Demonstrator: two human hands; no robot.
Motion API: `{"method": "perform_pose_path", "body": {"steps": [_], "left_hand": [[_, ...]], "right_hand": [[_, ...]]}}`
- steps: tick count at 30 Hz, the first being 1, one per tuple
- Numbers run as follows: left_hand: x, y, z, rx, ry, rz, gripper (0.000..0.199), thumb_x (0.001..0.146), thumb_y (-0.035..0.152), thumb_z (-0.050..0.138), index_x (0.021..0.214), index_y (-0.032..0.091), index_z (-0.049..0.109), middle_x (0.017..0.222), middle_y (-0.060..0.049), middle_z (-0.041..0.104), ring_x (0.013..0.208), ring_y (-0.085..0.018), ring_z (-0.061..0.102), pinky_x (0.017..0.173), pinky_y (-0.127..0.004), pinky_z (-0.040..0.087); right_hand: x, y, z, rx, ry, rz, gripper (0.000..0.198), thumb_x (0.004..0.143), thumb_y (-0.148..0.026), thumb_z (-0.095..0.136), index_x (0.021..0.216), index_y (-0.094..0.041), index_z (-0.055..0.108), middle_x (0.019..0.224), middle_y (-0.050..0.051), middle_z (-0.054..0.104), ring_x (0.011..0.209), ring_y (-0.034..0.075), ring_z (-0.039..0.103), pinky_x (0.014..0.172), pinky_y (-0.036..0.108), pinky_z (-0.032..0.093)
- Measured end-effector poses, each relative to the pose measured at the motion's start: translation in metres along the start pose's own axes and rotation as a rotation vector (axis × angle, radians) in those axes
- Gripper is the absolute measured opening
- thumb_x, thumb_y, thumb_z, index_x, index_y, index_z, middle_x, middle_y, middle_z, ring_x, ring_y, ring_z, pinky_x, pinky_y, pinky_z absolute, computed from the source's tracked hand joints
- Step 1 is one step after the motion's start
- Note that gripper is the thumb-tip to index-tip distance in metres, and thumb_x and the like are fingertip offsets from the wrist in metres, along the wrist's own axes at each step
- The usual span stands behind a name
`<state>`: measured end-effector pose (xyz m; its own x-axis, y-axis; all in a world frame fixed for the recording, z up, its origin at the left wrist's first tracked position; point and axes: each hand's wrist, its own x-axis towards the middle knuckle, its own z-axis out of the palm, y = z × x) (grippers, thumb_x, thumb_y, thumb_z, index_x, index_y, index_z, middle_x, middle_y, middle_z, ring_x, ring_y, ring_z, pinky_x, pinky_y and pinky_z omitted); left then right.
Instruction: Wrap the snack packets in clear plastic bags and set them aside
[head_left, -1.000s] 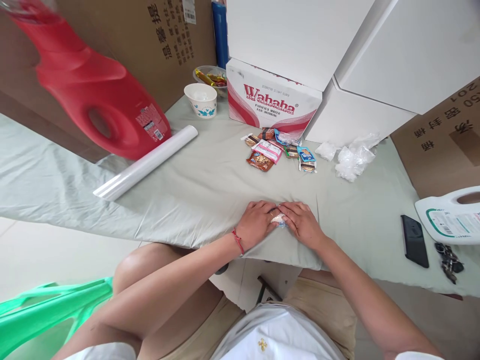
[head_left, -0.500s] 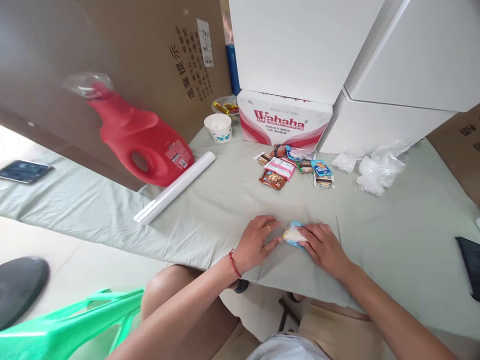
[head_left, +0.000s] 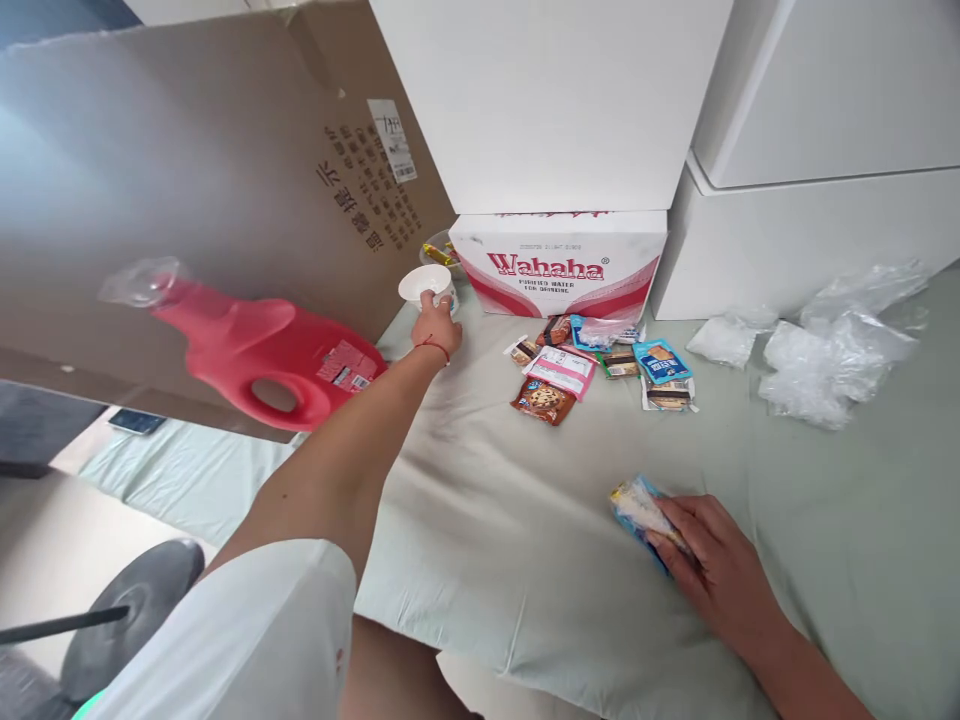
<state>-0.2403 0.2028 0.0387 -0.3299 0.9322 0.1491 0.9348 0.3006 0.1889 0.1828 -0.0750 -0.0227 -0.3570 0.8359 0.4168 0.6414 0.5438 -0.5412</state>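
Far out in front, my left hand (head_left: 437, 325) pinches the near rim of a white paper cup (head_left: 418, 284) with blue prints on its side. One digit goes over the rim into the cup; some of the other fingers are hidden. At the near right, my right hand (head_left: 712, 560) is closed on a blue, white and yellow snack packet (head_left: 639, 508) lying low over the cloth. Between the two hands and farther back lies a pile of small snack packets, among them a brown cookie packet (head_left: 543, 400) and a blue packet (head_left: 661, 361).
A Wahaha water carton (head_left: 559, 270) stands at the back beneath white boxes. On the left, a red jug (head_left: 262, 350) leans by a large brown cardboard box (head_left: 247, 150). Crumpled clear plastic bags (head_left: 832, 360) lie at right. A clear bowl (head_left: 442, 250) with wrapped sweets sits behind the cup.
My left hand has left the packet and reached forward and left to the paper cup. My right hand still holds the packet, now farther right and lower in view. The view has shifted.
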Motion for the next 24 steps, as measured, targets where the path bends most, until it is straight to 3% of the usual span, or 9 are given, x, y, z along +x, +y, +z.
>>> {"method": "perform_pose_path", "body": {"steps": [4,8,10,14,18,22,24], "left_hand": [[0.004,0.005,0.007,0.066,0.010,-0.039,0.063,0.095,0.023,0.051,0.157,0.024,0.038,0.151,-0.017,0.050,0.117,-0.034,0.065,0.093,-0.043,0.052],[-0.004,-0.004,0.000,0.149,-0.086,-0.017,0.038,0.094,0.018,0.050,0.128,0.017,0.067,0.127,-0.018,0.066,0.116,-0.035,0.064,0.093,-0.044,0.051],[-0.011,-0.009,-0.008,0.159,-0.093,-0.001,0.033,0.093,0.019,0.052,0.119,0.017,0.071,0.126,-0.018,0.066,0.117,-0.034,0.063,0.095,-0.044,0.050],[-0.028,-0.018,-0.024,0.146,-0.017,-0.006,0.035,0.093,0.024,0.052,0.124,0.020,0.067,0.137,-0.016,0.059,0.128,-0.034,0.055,0.101,-0.044,0.049],[-0.037,-0.022,-0.032,0.095,0.095,-0.083,0.053,0.090,0.031,0.059,0.141,0.019,0.053,0.149,-0.019,0.047,0.138,-0.035,0.047,0.108,-0.046,0.046],[-0.023,-0.025,-0.021,-0.148,0.143,-0.238,0.099,0.079,0.034,0.075,0.162,0.018,0.023,0.161,-0.024,0.031,0.139,-0.031,0.052,0.113,-0.043,0.044],[-0.010,-0.024,-0.012,-0.213,0.101,-0.235,0.106,0.077,0.032,0.076,0.164,0.017,0.016,0.160,-0.025,0.038,0.136,-0.029,0.056,0.109,-0.041,0.047]], "right_hand": [[-0.003,-0.004,-0.003,-0.009,-0.035,-0.027,0.034,0.102,-0.027,0.059,0.136,-0.023,0.061,0.106,0.009,0.070,0.091,0.023,0.065,0.076,0.036,0.059],[-0.004,-0.009,-0.002,-0.001,-0.070,-0.062,0.029,0.102,-0.028,0.058,0.130,-0.022,0.065,0.103,0.009,0.071,0.087,0.022,0.065,0.074,0.036,0.058],[-0.004,-0.010,0.000,0.008,-0.063,-0.076,0.028,0.103,-0.028,0.057,0.129,-0.022,0.065,0.102,0.009,0.071,0.087,0.021,0.066,0.074,0.036,0.058],[-0.006,-0.010,0.001,0.014,-0.056,-0.085,0.026,0.103,-0.028,0.056,0.126,-0.020,0.065,0.103,0.010,0.071,0.089,0.021,0.066,0.074,0.036,0.059],[-0.008,-0.011,0.001,0.024,-0.064,-0.085,0.024,0.103,-0.029,0.056,0.124,-0.021,0.065,0.103,0.010,0.071,0.089,0.022,0.067,0.075,0.036,0.060],[-0.007,-0.013,-0.001,0.042,-0.072,-0.063,0.025,0.103,-0.031,0.056,0.124,-0.022,0.066,0.102,0.010,0.071,0.088,0.022,0.067,0.073,0.037,0.060],[-0.006,-0.014,-0.003,0.050,-0.073,-0.054,0.025,0.103,-0.031,0.055,0.123,-0.023,0.067,0.101,0.009,0.072,0.086,0.021,0.068,0.073,0.036,0.060]]}}
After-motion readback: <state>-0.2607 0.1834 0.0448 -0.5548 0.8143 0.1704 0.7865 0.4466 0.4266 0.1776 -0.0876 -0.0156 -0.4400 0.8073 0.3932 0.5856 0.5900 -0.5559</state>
